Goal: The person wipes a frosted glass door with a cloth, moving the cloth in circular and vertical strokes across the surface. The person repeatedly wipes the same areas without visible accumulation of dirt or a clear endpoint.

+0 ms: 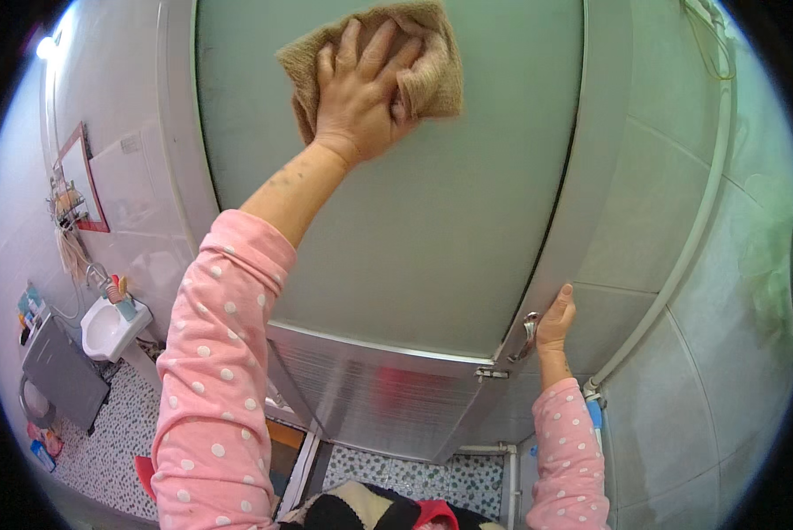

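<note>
My left hand presses a tan cloth flat against the frosted glass panel of a metal-framed door, near the top of the view. The fingers are spread over the cloth, and a fold of it bunches by the thumb. At the lower right, my right hand rests at the door's edge, right beside the metal door handle. Its thumb points up and its other fingers are hidden behind the edge. Below the handle, a small slide bolt sits on the frame above the ribbed lower panel.
On the left are a white washbasin, a red-framed mirror and a grey washing machine. A white pipe climbs the tiled wall at the right. Pebble-patterned flooring shows below the door.
</note>
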A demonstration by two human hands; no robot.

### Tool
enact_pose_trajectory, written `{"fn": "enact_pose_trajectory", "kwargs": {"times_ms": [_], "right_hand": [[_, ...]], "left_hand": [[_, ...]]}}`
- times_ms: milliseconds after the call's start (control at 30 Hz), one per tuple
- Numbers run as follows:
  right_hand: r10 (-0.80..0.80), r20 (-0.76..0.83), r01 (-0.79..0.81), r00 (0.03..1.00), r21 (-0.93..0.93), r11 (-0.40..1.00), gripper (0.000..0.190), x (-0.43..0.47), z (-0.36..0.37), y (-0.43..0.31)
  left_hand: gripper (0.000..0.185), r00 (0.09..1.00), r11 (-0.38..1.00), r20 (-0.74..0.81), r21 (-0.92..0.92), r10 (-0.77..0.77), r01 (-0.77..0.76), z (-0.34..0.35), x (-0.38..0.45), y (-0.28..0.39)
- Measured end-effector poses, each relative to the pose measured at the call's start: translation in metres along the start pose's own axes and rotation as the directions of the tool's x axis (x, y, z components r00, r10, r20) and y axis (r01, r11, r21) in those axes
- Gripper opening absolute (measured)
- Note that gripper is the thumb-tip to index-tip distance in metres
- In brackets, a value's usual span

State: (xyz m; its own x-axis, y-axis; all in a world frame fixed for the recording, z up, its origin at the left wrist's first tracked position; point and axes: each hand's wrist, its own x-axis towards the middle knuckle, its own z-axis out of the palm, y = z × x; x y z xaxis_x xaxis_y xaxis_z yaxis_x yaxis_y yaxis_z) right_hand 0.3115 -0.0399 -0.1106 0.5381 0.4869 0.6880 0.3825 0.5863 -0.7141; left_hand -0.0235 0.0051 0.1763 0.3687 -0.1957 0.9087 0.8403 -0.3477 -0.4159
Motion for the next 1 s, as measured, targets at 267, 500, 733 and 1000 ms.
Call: {"fn": "enact_pose_trajectory", "kwargs": {"times_ms": [267,500,733,1000], "right_hand": [[-0.071,-0.05,0.072,0.996,0.028,0.997,0.057,-0.003,0.012,-0.012],[-0.061,0.045,0.065,0.997,-0.091,0.994,0.059,0.027,0.013,-0.007],[-0.083,-0.036,0.083,0.996,-0.004,0.997,0.059,0.027,0.028,-0.004],[-0.036,0.026,0.04,0.999,-0.167,0.985,0.059,0.007,0.014,0.021]], "left_hand": [[0.078,0.963,0.959,0.074,0.138,-0.259,0.248,-0.001,0.0,0.0],[0.064,0.923,0.994,0.37,-0.08,0.105,-0.08,-0.002,-0.067,0.053],[0.066,0.542,0.699,0.441,-0.421,0.715,-0.579,-0.001,-0.116,0.064],[0.072,0.918,0.967,0.328,0.044,0.225,-0.252,0.015,-0.032,0.008]]}}
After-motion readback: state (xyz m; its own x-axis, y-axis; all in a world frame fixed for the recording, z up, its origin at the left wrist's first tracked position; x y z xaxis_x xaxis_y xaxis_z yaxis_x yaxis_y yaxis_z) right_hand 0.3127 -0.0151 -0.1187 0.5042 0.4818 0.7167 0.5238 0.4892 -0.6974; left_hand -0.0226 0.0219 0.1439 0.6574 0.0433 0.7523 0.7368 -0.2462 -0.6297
